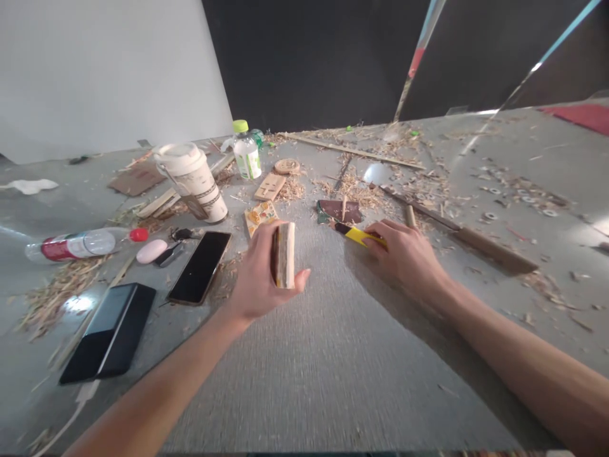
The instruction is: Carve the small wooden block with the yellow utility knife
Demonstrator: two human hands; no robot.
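My left hand (259, 273) is closed round a small pale wooden block (285, 255) with a dark face, held upright above the grey table (323, 355). To its right, my right hand (404, 254) rests on the table, fingers curled onto a yellow-and-black utility knife (356, 235) whose tip points left. Just beyond the knife lies a dark brown sheet of sandpaper (340, 211) with a thin wooden stick on it.
Left of my hands lie a black phone (200, 266), a larger dark device (111, 330), keys, a pink oval, a red-capped bottle (80, 243), a paper cup (193, 181) and a green-capped bottle (246, 152). Wood shavings, small carved pieces and a long blade (457, 231) lie farther back.
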